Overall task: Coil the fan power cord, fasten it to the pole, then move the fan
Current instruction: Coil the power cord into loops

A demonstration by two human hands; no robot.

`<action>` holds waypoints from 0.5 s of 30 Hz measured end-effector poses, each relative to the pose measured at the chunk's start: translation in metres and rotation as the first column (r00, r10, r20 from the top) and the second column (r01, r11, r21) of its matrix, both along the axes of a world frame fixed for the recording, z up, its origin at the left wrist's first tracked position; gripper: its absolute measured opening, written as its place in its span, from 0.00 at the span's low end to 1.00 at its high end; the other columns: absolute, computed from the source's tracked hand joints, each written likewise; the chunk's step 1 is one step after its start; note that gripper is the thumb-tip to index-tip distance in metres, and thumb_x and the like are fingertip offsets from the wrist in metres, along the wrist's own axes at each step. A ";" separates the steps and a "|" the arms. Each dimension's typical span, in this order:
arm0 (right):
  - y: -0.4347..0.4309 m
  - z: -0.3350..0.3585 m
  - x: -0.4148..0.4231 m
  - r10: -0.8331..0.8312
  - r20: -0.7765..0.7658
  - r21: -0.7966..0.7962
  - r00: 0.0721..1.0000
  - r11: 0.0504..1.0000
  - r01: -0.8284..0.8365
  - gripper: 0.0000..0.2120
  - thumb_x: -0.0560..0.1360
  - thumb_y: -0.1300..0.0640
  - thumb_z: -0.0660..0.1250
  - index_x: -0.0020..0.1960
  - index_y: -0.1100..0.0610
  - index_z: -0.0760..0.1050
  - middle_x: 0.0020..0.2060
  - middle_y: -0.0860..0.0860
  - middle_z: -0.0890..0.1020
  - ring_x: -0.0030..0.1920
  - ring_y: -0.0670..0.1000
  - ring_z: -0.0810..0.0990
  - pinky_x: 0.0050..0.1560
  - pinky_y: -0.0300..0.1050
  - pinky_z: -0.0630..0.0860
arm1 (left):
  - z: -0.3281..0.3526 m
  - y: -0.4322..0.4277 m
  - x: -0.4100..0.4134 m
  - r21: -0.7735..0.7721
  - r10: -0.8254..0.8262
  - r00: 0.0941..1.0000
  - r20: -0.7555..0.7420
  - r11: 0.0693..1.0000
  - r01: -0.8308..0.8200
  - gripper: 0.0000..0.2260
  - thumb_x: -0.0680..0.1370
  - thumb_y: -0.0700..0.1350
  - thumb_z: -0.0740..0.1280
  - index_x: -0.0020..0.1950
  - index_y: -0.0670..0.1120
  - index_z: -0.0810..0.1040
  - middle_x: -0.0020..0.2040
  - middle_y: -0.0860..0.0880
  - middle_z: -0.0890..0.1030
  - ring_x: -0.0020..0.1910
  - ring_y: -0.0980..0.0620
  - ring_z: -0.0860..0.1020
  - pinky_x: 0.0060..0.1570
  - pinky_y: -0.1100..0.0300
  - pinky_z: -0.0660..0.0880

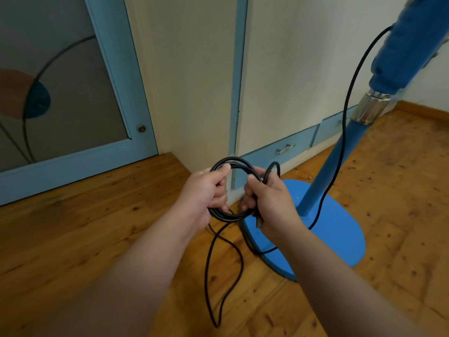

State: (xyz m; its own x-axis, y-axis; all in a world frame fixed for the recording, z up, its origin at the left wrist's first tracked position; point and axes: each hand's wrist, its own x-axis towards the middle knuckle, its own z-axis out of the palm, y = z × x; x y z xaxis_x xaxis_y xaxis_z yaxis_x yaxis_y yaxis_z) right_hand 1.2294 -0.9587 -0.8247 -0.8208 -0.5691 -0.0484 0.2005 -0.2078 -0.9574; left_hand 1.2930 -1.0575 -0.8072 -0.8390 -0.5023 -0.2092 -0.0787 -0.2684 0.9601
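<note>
Coiling in progress: we hold the power cord (233,190) as a small coil betw. both hands.

Left hand (204,193) and right hand (269,203) both have fingers curled tight on the loops. Coil plane faces us; slack hangs to the floor (97,215). Pole (325,171) lies right, leaning up-right; right hand nearer.

From my feed I see two bare forearms coming up from the bottom edge, no sleeves on either as far as the frame shows. My left hand (206,190) and right hand (269,200) are bare too: no gloves. I can spot no rings, watch or bands on the parts that show. Fingernails look short and plain where I can see them.
</note>
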 end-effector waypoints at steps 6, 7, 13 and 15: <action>0.013 -0.002 -0.010 0.304 -0.399 0.526 0.865 0.848 -0.055 0.08 0.77 0.59 0.61 0.56 0.56 0.72 0.33 0.46 0.73 0.29 0.43 0.70 0.30 0.36 0.66 | -0.004 0.000 0.001 -0.921 0.212 0.967 0.139 0.386 0.048 0.31 0.71 0.50 0.69 0.71 0.52 0.60 0.68 0.50 0.66 0.68 0.49 0.65 0.67 0.53 0.63; 0.014 0.000 -0.009 0.408 -0.464 0.609 0.786 0.791 -0.051 0.09 0.76 0.60 0.62 0.56 0.57 0.73 0.35 0.46 0.75 0.32 0.43 0.72 0.32 0.34 0.66 | -0.003 0.000 0.002 -0.981 0.121 0.980 0.155 0.134 0.139 0.35 0.69 0.49 0.68 0.73 0.55 0.56 0.74 0.51 0.58 0.74 0.48 0.55 0.72 0.50 0.52; 0.021 0.009 -0.001 0.622 -0.587 0.723 0.518 0.691 -0.011 0.14 0.74 0.67 0.60 0.59 0.62 0.73 0.54 0.55 0.78 0.51 0.47 0.74 0.41 0.27 0.68 | -0.007 0.006 0.001 -0.918 -0.180 0.900 0.396 -0.084 0.387 0.26 0.67 0.45 0.68 0.65 0.54 0.69 0.68 0.54 0.71 0.74 0.54 0.56 0.71 0.54 0.35; 0.022 0.011 -0.004 0.610 -0.589 0.736 0.530 0.675 0.041 0.12 0.75 0.65 0.61 0.57 0.61 0.74 0.53 0.56 0.81 0.52 0.52 0.77 0.46 0.35 0.70 | -0.010 0.005 0.000 -0.932 -0.139 0.922 0.361 -0.031 0.360 0.18 0.69 0.45 0.68 0.59 0.52 0.72 0.56 0.53 0.78 0.63 0.52 0.71 0.73 0.54 0.45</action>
